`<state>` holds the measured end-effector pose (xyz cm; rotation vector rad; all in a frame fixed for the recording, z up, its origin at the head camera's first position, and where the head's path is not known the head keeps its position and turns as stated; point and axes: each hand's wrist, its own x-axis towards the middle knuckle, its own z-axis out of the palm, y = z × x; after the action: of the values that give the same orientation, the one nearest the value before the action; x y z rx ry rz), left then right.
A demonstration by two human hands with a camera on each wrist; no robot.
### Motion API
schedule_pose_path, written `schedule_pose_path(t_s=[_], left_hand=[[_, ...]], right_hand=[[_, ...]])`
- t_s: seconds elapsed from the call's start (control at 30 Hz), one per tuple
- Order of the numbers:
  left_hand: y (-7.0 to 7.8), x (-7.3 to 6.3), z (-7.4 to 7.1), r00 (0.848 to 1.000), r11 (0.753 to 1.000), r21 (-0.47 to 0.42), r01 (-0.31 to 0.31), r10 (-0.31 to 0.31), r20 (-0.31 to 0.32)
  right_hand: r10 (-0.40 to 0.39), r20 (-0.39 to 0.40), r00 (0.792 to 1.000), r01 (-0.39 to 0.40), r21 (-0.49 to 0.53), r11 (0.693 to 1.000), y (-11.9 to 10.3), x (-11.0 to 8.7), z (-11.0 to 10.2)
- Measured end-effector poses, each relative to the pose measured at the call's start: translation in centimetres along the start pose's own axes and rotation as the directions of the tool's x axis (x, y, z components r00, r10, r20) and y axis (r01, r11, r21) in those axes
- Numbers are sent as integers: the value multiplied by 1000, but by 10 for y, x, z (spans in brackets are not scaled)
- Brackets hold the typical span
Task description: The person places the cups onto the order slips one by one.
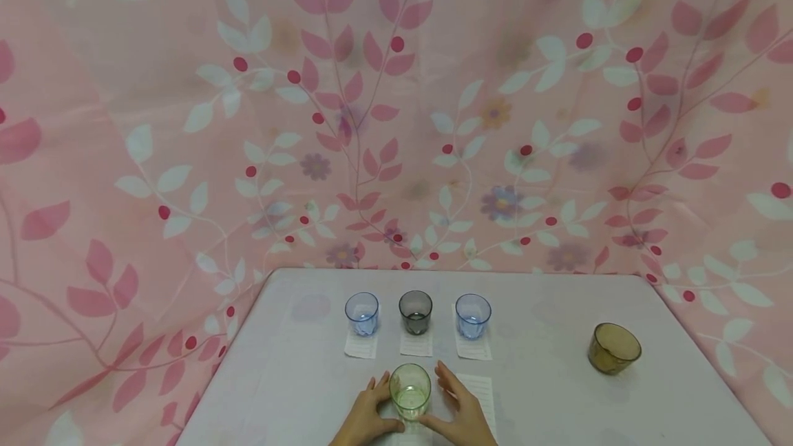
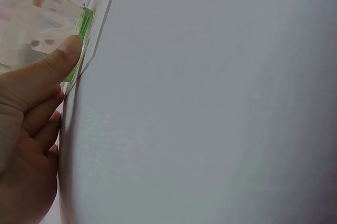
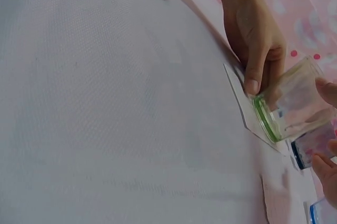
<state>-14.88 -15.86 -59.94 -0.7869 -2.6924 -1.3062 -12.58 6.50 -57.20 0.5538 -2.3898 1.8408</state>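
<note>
A pale green glass (image 1: 410,391) stands upright at the front of the table, over a white paper slip (image 1: 414,436). My left hand (image 1: 370,413) grips it from the left, with the thumb low against the glass near its thick green base (image 2: 84,24). On the other side, my right hand (image 1: 461,410) is spread, thumb by the base and fingers apart from the wall. In the right wrist view only the right hand's fingertips (image 3: 326,171) show at the edge, with the left hand (image 3: 258,45) across from them.
Behind the green glass stand a blue glass (image 1: 362,314), a dark grey glass (image 1: 416,312) and another blue glass (image 1: 473,316), each with a paper slip. An amber glass (image 1: 613,348) tilts at the right. Another paper (image 1: 483,391) lies beside the right hand. A floral curtain (image 1: 396,122) hangs behind.
</note>
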Motion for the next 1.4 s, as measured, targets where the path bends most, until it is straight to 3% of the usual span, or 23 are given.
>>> schedule_pose_path(t_s=[0.13, 0.23, 0.33, 0.53, 0.63, 0.73, 0.77, 0.83, 0.93, 1.0, 1.07, 1.13, 1.23, 1.33, 1.4], left_hand=[[0, -3, 1, 998, 1000, 0, 18, -18, -53], [-1, -6, 1, 992, 999, 27, 22, -19, -124], [0, -12, 0, 977, 997, 64, 35, -20, -214], [14, -25, -4, 929, 986, 125, 107, -54, -366], [22, -30, -1, 893, 979, 144, 142, -64, -445], [32, -33, 4, 855, 982, 111, 155, -77, -513], [36, -33, 5, 851, 986, 89, 141, -75, -519], [45, -34, 8, 866, 995, 32, 99, -70, -495], [55, -31, 15, 915, 999, -44, -27, 7, -403], [59, -26, 19, 951, 987, -98, -130, 96, -295], [62, -20, 24, 973, 967, -169, -189, 161, -166], [66, -13, 30, 980, 951, -234, -200, 198, -34], [74, -5, 38, 978, 963, -230, -138, 169, 120], [75, 2, 49, 969, 979, -87, -184, 196, 151], [70, 6, 59, 962, 965, 56, -256, 249, 115]], right_hand=[[71, -53, 996, -69, 31, 997, -6, -5, -17], [117, -131, 984, -120, -14, 993, -8, -9, -32], [129, -199, 971, -150, -91, 985, -8, -13, -49], [105, -306, 946, -178, -222, 959, -6, -19, -86], [92, -359, 929, -193, -257, 947, -5, -21, -106], [15, -413, 910, -151, -298, 942, -4, -24, -125], [-25, -429, 903, -124, -317, 940, -4, -24, -131], [-103, -462, 881, -75, -351, 933, -2, -26, -142], [-194, -496, 846, -20, -394, 919, -2, -27, -156], [-228, -515, 826, 0, -404, 915, -2, -28, -164], [-257, -533, 806, 8, -425, 905, -1, -29, -170], [-291, -545, 786, 7, -464, 886, 0, -29, -176], [-362, -550, 752, 7, -544, 839, 5, -28, -186], [-442, -535, 720, 39, -606, 795, 10, -27, -197], [-502, -518, 693, 71, -643, 762, 14, -24, -205]])
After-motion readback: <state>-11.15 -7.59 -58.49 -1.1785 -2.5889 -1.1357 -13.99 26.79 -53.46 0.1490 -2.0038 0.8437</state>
